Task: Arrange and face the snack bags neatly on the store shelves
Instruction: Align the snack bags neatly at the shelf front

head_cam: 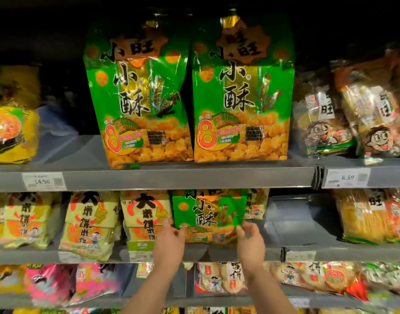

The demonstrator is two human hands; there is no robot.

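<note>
Both hands are up at the middle shelf [217, 252], working a green snack bag [209, 214] that stands upright, face out, between a yellow bag [147, 214] on its left and a gap w/ bare shelf on its right. Left hand [169, 237] pinches the bag's lower left edge w/ thumb and fingertips; right hand [251, 239] does the same at the lower right corner — fingers curled, narrow grip on the film. Top shelf [149, 177] above holds two large green bags [190, 96] side by side, touching, fronts forward. Price tags [43, 181] sit on the shelf edge — one reads 4.50, another 6.59.
</note>
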